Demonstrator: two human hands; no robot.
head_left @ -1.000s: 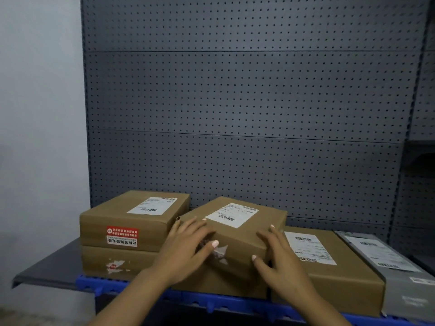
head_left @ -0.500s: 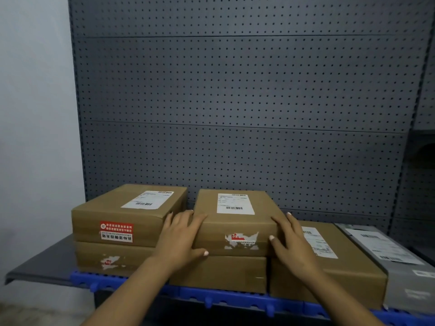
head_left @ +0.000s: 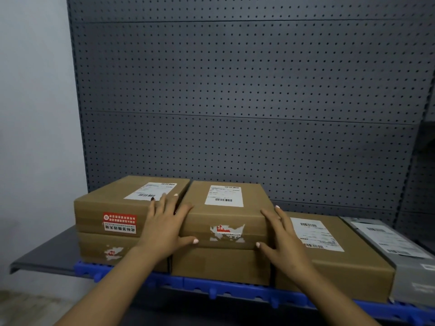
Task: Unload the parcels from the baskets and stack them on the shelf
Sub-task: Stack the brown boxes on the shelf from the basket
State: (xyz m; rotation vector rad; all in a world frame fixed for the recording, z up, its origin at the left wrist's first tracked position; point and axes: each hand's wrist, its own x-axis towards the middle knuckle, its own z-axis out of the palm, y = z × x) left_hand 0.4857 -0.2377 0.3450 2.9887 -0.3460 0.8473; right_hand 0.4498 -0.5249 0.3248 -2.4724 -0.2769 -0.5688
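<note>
Parcel (head_left: 247, 215): barcode label (head_left: 224, 196) top, torn sticker (head_left: 227, 231) front.

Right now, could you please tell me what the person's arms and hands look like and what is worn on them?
The left hand and right hand are bare: no gloves, rings or watch show. Both forearms are uncovered to the frame's edge, no sleeve in view. The fingernails wear pale, whitish polish.
</note>
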